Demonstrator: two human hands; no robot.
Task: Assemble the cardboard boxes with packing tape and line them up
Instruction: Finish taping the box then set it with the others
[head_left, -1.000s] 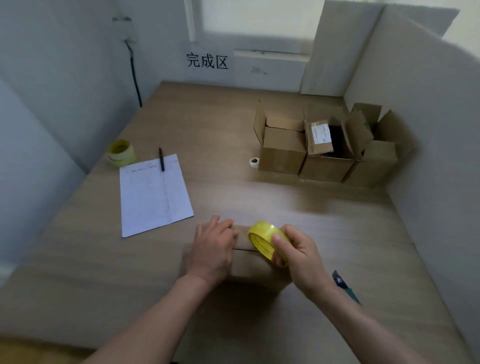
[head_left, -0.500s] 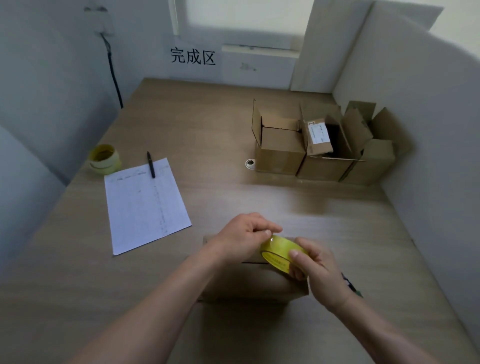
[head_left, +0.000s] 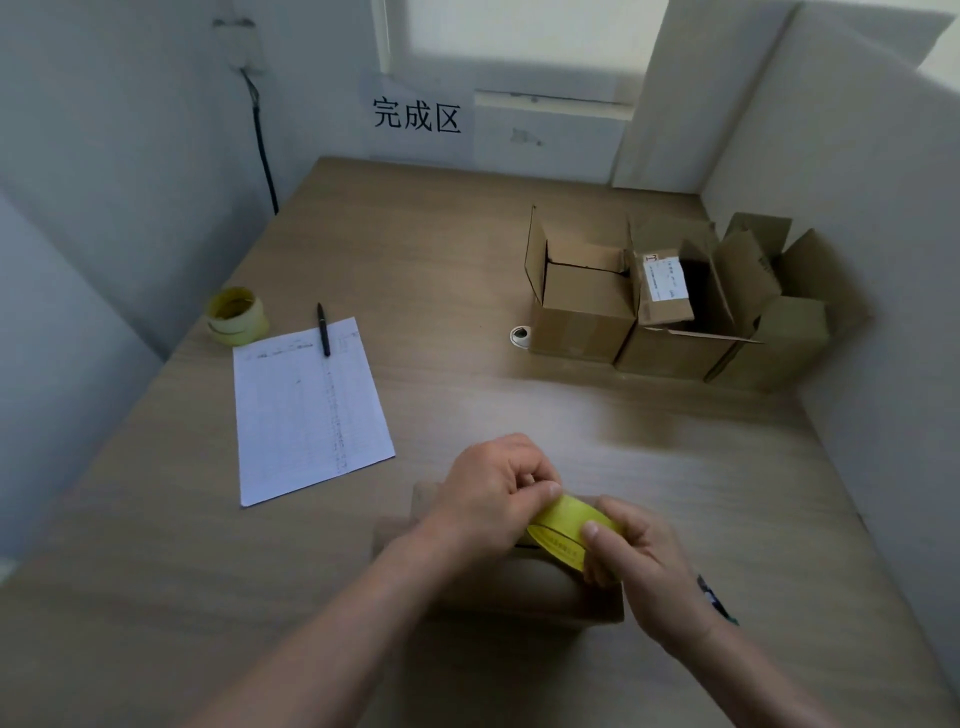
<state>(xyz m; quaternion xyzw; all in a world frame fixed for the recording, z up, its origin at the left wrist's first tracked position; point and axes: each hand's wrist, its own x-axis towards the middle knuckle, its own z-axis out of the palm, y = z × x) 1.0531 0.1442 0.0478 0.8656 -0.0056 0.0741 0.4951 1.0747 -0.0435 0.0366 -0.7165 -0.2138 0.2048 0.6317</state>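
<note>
From the head camera, the right hand (head_left: 641, 558) grips the yellow roll of packing tape (head_left: 569, 530), fingers curled round its rim, while the left hand (head_left: 493, 493) pinches at the roll's top edge with thumb and fingertips, apparently picking for the loose end; both work directly above the closed brown cardboard box (head_left: 524, 587) lying near the front of the pale wooden table (head_left: 415, 249). The likely trouble: the end may tear off in a sliver or fold back and stick to itself if it is pulled at an angle, and since neither hand steadies the box, it could slide once the strip is drawn. Counting: one box in hand; three open-flapped brown cardboard boxes (head_left: 670, 312) stand touching in a row by the right partition; two tape rolls, the held one and a second pale yellow roll (head_left: 236, 317) at the table's left edge; one white printed sheet (head_left: 306, 410) with one black pen (head_left: 323, 330) lying across its top edge; one small white ring-shaped object (head_left: 520, 335) just beside the leftmost open box; and a dark tool (head_left: 714, 597), partly hidden behind the right wrist, which I cannot identify.
</note>
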